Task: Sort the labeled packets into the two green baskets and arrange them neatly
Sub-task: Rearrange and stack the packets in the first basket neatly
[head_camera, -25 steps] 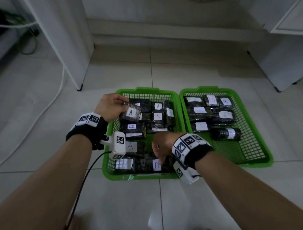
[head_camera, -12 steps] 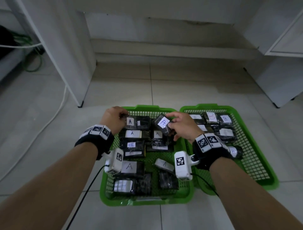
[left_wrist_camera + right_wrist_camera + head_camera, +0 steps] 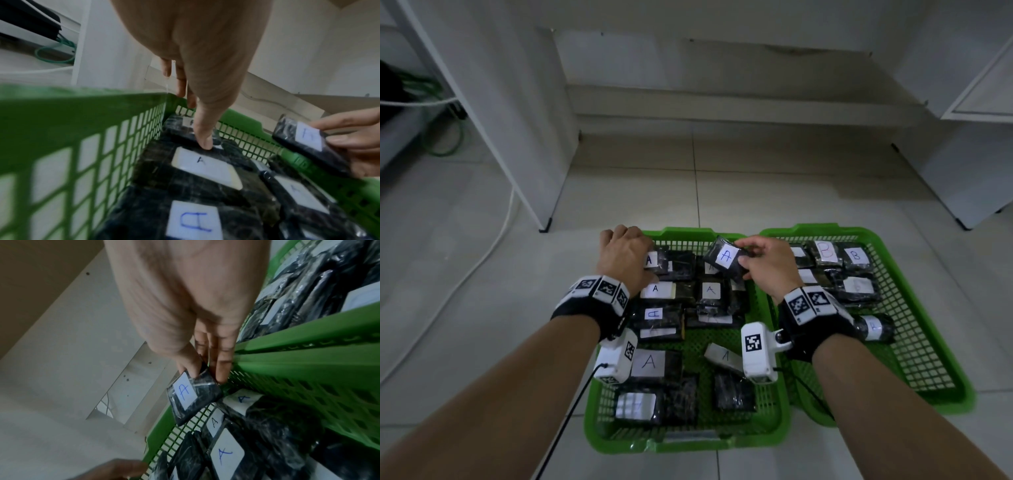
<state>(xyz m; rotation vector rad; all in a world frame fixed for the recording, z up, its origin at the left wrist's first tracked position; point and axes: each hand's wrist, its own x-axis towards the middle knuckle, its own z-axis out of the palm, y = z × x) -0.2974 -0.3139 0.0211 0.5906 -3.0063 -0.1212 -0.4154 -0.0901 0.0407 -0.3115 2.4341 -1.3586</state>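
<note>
My left hand hides its packet (thumb pressing, fingers straight); my right hand pinches an A packet above the left basket.

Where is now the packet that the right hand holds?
In the head view, the packet marked A is pinched in the right hand, raised over the far right corner of the left basket, beside the right basket.

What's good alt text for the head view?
The right hand pinches a packet labeled A above the left green basket of A packets, while the left hand rests on a packet in its far-left corner; B packets fill the right basket.
</note>
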